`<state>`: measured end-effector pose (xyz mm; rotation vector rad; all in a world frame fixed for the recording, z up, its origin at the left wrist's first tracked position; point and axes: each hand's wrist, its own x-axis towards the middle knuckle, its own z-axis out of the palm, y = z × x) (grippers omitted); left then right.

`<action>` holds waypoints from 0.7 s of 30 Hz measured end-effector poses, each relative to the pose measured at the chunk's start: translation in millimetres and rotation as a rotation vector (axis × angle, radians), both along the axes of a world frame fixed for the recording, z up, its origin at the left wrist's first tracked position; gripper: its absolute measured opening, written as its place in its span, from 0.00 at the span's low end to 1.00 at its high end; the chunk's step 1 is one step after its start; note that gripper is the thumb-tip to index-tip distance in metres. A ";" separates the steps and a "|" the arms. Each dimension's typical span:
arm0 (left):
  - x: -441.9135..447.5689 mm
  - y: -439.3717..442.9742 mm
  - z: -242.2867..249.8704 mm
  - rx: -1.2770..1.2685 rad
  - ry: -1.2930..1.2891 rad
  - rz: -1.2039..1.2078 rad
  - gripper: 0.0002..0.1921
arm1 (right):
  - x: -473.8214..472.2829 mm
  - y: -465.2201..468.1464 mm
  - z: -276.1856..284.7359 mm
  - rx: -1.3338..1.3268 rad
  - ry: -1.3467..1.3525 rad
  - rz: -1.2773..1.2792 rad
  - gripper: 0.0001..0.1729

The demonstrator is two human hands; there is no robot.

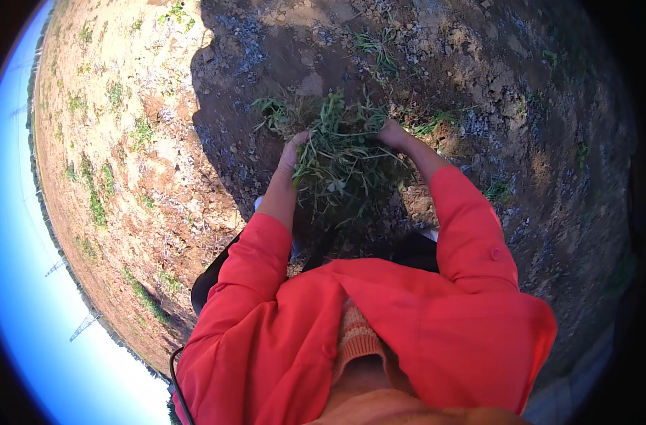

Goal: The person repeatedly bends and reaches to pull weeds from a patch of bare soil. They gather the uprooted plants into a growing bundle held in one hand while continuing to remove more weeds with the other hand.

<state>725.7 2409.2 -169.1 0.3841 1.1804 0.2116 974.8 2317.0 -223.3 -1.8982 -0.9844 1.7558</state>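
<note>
A loose bundle of cut or pulled green weeds is gathered between my two hands, in front of my knees. My left hand grips its left side, with the fingers mostly hidden in the stems. On the opposite side my right hand is closed around the bundle's upper right edge, its fingertips also covered by leaves. Long thin stems stick out and hang down toward my feet. How far the bundle is off the ground cannot be told.
Dry, cloddy soil surrounds me, partly in my shadow. Grass tufts grow ahead, and a small leafy clump lies left of the bundle. More weeds dot the sunlit field at left. Pylons stand on the horizon.
</note>
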 end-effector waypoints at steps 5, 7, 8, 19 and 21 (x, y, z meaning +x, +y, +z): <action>21.7 -8.5 9.0 0.463 0.551 -0.441 0.12 | 9.4 -18.0 46.6 0.098 0.281 -0.228 0.27; 30.3 -39.8 12.8 0.374 0.369 -0.261 0.11 | -10.2 -30.7 93.6 -0.054 0.284 -0.328 0.31; 38.6 -52.0 17.8 0.250 0.257 -0.230 0.12 | -23.5 -47.0 62.9 0.031 0.377 -0.414 0.31; 59.4 -92.9 -23.7 0.875 0.034 -0.365 0.18 | -22.9 -78.1 89.1 -0.074 0.493 -0.069 0.31; 70.8 -70.9 -10.3 0.982 0.277 -0.436 0.18 | 15.3 -77.4 91.7 -0.048 0.506 0.004 0.29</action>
